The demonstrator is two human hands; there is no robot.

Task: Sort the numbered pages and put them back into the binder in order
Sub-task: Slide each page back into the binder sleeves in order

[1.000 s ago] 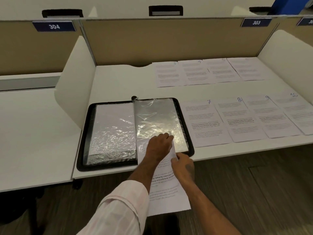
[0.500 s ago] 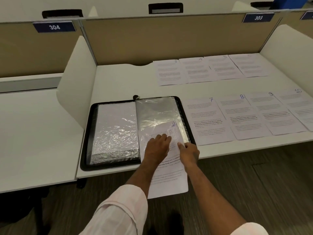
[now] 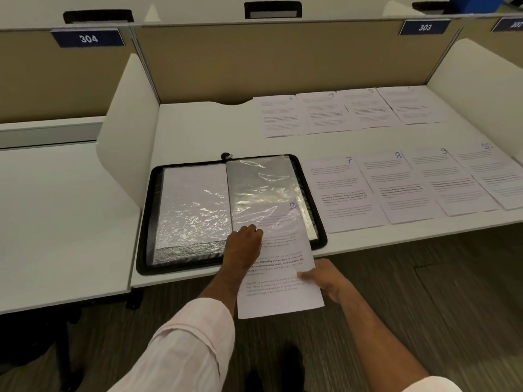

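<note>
Right hand (image 3: 328, 281) pinches right edge of white printed page 2 (image 3: 280, 292), regripped lower than a moment ago; left hand (image 3: 243, 246), fingers curled at clear plastic sleeve (image 3: 263, 188) mouth, grip unclear; page top now deeper inside black zip binder (image 3: 145, 222), lower half out; loose numbered sheets (image 3: 396, 188) wait beyond.

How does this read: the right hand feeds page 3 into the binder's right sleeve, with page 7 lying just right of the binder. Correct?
Not quite. The head view shows the page the right hand feeds into the binder's right sleeve is numbered 2, not 3. Page 7 does lie just right of the binder.
</note>
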